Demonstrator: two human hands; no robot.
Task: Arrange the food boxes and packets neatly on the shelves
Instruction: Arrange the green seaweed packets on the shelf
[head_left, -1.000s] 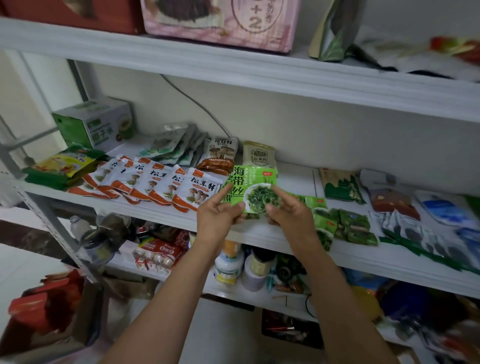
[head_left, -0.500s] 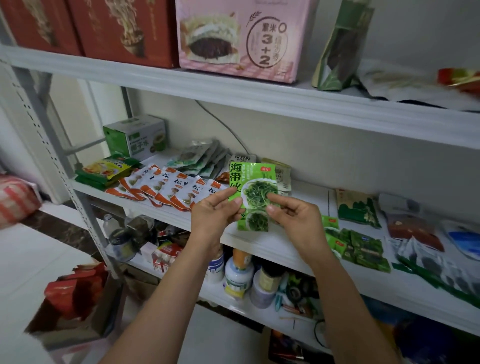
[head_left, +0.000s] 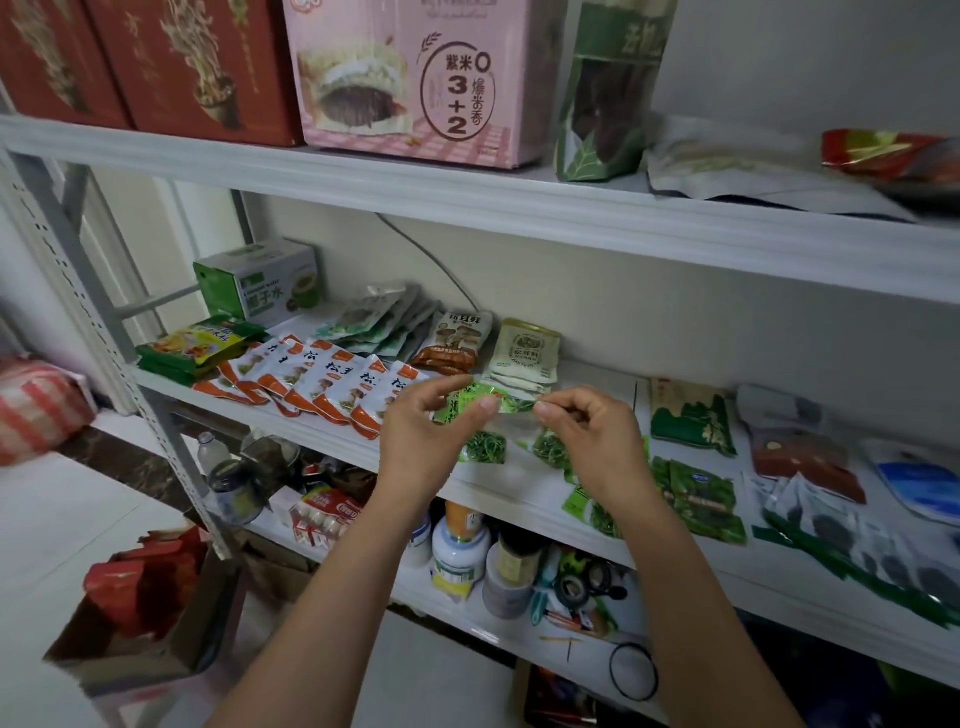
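Since half a second ago the green seaweed packet (head_left: 470, 408) has tipped from upright and face-on to nearly flat, its printed front now turned upward; nearest, in the lower left of the frame, a cardboard box (head_left: 130, 639) holding red packs sits on the floor; both forearms rise from the bottom edge toward the centre; the left hand (head_left: 431, 441) pinches the packet's left edge between thumb and curled forefinger, its other fingers loosely bent; the right hand (head_left: 587, 436) pinches the right edge in the same way; the packet hangs between them at the centre of the frame, over the front of the middle shelf (head_left: 519, 499); two more seaweed windows show just below the grip, and whether they lie on the shelf or hang from the fingers cannot be told; under the hands, white bottles (head_left: 460, 556) stand on the lower shelf (head_left: 467, 623); left of the hands an overlapped row of orange-and-white packets (head_left: 332, 384) lies on the middle shelf; to the right, dark green packets (head_left: 698, 499) lie flat; farther back at the left stands a green box (head_left: 260, 283) against the wall; on the upper shelf (head_left: 467, 208) at the top of the frame stand red boxes (head_left: 182, 67), a pink box (head_left: 415, 78) and an upright green pouch (head_left: 608, 93).
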